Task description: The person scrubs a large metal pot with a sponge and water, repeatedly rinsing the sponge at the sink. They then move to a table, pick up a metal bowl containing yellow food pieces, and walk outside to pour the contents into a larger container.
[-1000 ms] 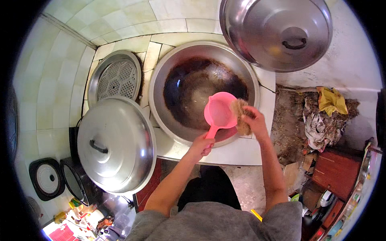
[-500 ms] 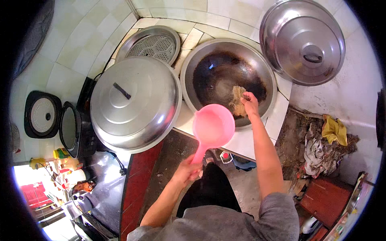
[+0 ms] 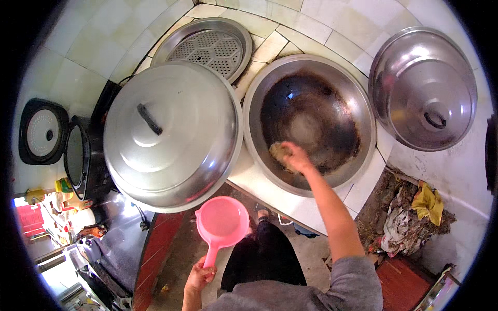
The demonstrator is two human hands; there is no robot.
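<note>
My left hand (image 3: 200,276) is wrapped round the handle of a pink plastic water ladle (image 3: 223,222), held below the counter's front edge; its bowl faces up. Inside a large metal wok (image 3: 306,124) set into the tiled counter, my right hand (image 3: 296,157) grips a tan, fibrous scrubbing cloth (image 3: 280,152) and presses it to the near left inner wall. Dark brown staining covers much of the wok's inside. Part of the cloth is hidden beneath my fingers.
Left of the wok, a big domed lid (image 3: 176,129) covers part of the counter. Behind it lies a perforated steamer tray (image 3: 207,46). Another metal lid (image 3: 423,88) leans at the right wall. An open black rice cooker (image 3: 85,155) stands far left; rubbish with a yellow cloth (image 3: 428,203) lies right.
My right hand has carried the cloth from the wok's near right side to its near left wall. The ladle in my left hand has moved left and toward me, away from the wok.
</note>
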